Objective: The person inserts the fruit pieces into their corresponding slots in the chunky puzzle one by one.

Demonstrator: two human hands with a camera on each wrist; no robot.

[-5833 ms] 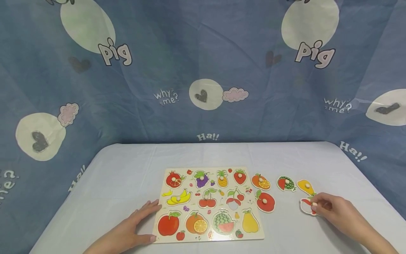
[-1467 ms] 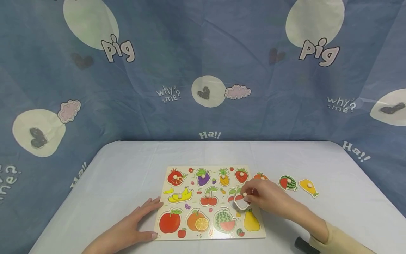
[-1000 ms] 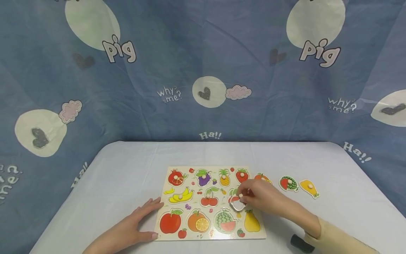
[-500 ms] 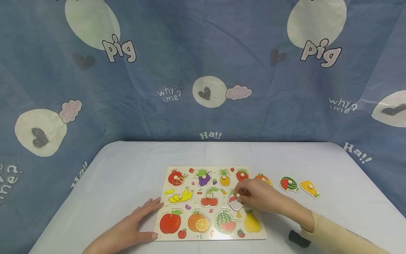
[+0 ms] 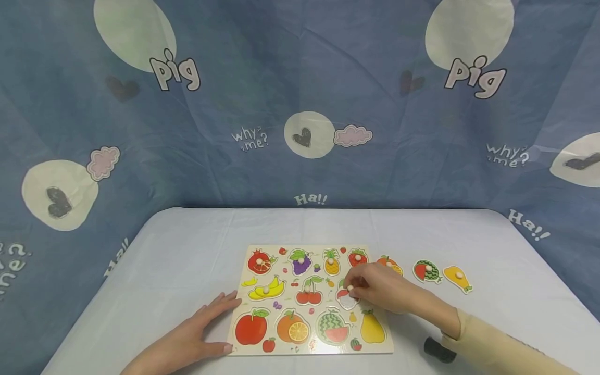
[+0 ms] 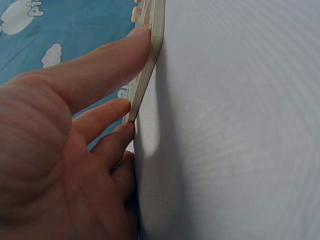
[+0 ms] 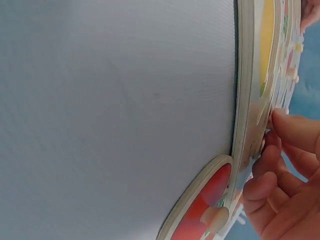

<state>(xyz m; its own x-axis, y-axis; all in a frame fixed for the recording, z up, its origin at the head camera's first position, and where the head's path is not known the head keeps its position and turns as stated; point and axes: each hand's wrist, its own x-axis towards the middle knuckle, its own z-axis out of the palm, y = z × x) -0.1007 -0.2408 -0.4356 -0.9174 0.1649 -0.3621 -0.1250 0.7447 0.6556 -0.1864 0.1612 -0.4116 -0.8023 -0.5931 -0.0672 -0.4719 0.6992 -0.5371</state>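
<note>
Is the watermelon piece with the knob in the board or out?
Out: in the head view, the watermelon piece lies on the white table, right of the board and apart from it.

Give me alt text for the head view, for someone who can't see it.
A right hand pinches the knob of a red-and-white piece on a fruit puzzle board, whose left edge the left hand touches. To the board's right, an orange piece, a watermelon piece and a yellow piece lie on a white table before a blue printed cloth.
</note>
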